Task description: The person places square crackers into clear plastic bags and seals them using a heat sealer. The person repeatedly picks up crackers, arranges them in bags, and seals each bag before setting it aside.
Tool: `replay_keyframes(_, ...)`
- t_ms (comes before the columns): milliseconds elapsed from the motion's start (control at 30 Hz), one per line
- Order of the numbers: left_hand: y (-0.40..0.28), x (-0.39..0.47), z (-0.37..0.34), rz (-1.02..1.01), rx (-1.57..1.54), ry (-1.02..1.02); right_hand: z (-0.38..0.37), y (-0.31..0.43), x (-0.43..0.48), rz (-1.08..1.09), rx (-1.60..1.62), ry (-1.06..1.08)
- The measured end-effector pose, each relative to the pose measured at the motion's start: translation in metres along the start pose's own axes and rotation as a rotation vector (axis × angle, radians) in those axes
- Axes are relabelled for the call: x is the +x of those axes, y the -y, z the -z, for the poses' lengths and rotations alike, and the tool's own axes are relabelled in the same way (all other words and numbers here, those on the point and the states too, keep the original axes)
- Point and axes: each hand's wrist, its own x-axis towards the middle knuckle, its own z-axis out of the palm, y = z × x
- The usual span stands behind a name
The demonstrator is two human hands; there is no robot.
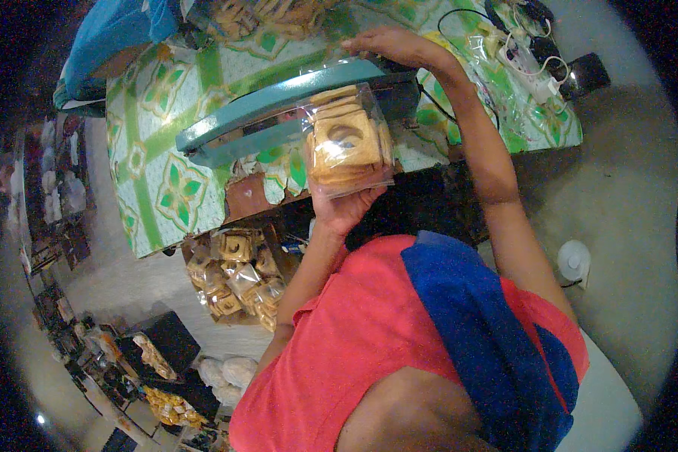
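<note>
My left hand (344, 208) holds up a clear plastic bag (350, 141) from below. Inside is a stack of square golden-brown biscuits, each front one with a round hole in its middle. The bag's upper end lies at a long teal impulse heat sealer (282, 101) whose bar runs across the table edge. Over the right end of that bar is my right hand (387, 46), palm down with fingers stretched out, nothing visible in it. Whether it presses on the bar is hard to tell.
A green-and-white patterned cloth (164, 141), torn at the front, covers the table. More biscuits (260, 17) lie at the far side. Filled bags (243, 277) fill a box below left. A power strip (528, 70) with cables sits at right. Someone in blue cloth (118, 34) is at upper left.
</note>
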Motion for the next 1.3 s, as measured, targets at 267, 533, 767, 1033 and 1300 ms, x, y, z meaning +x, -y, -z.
replay_keyframes(267, 0.0, 0.001, 0.0, -0.001, -0.049, -0.006, -0.002, -0.008, 0.006, -0.034, -0.008, 0.06)
replay_keyframes(533, 0.001, 0.0, -0.003, -0.001, -0.077, 0.003, -0.003, -0.016, 0.009, 0.026, -0.026, 0.063)
replay_keyframes(767, 0.001, 0.0, -0.006, 0.045, -0.081, 0.052, 0.0, -0.01, 0.006, -0.024, 0.041, 0.069)
replay_keyframes(1033, 0.002, 0.001, -0.008, 0.011, -0.087, 0.022, -0.002, -0.012, 0.006, 0.078, 0.074, 0.025)
replay_keyframes(1300, 0.002, 0.0, -0.007, 0.013, -0.06, 0.028, -0.003, -0.015, 0.008, 0.069, 0.05, 0.024)
